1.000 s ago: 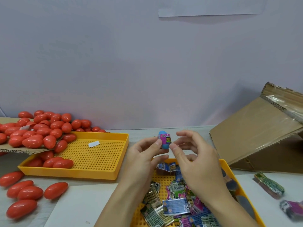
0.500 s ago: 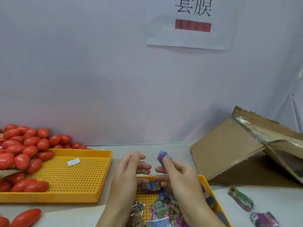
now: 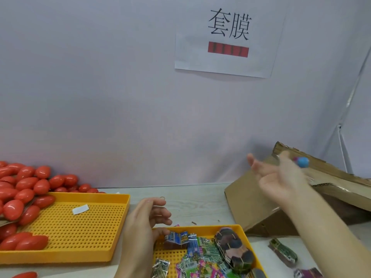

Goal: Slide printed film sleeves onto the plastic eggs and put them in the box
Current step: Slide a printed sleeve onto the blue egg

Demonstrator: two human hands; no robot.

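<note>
The right hand (image 3: 281, 177) has swung away from the left hand (image 3: 144, 221), pinching the sleeved egg (image 3: 302, 161) at the box (image 3: 261, 201); the left hangs loosely curled, empty, so only the drop seems left.

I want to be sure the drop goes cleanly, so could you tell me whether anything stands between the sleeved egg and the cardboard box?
Nothing visible does. The right hand holds the sleeved egg at the cardboard box, over its raised flap; the box's inside is hidden.
</note>
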